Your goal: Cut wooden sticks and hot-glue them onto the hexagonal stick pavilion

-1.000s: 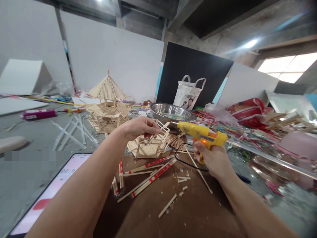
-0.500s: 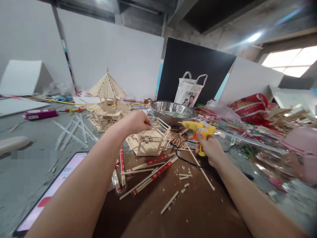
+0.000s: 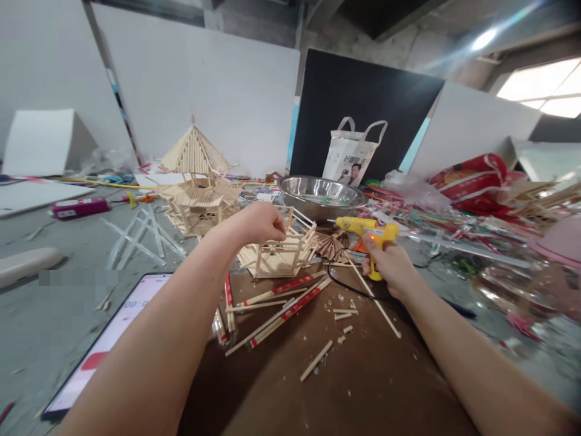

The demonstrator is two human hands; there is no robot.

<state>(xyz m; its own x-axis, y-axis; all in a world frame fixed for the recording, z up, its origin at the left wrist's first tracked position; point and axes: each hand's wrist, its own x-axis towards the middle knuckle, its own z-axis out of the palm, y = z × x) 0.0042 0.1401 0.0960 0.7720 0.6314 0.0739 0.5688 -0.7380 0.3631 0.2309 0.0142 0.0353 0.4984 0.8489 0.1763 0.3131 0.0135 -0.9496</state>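
Note:
My right hand (image 3: 385,261) is wrapped round the handle of a yellow hot glue gun (image 3: 363,227), its nozzle pointing left. Its black cord (image 3: 345,289) loops below the hand. At the upper left part of a small wooden-stick frame (image 3: 276,263), my left hand (image 3: 265,223) is closed in a pinch. What its fingertips hold, if anything, is hidden. The frame has a hexagon-like base, posts and rails. Behind my left forearm stands a pagoda model (image 3: 197,181) of sticks with a pointed roof. Paper-banded chopsticks (image 3: 290,312) lie in front of the frame.
A brown board (image 3: 363,393) carries stick offcuts (image 3: 316,360). A phone (image 3: 106,345) lies at the left, near clear plastic strips (image 3: 138,236) and a purple box (image 3: 80,208). Behind are a steel basin (image 3: 318,209) and white bag (image 3: 351,154). Clutter and a red bag (image 3: 469,181) lie right.
The camera view has shifted slightly. My left hand stays closed at the stick frame, and my right hand still holds the glue gun left-pointing, with little visible movement.

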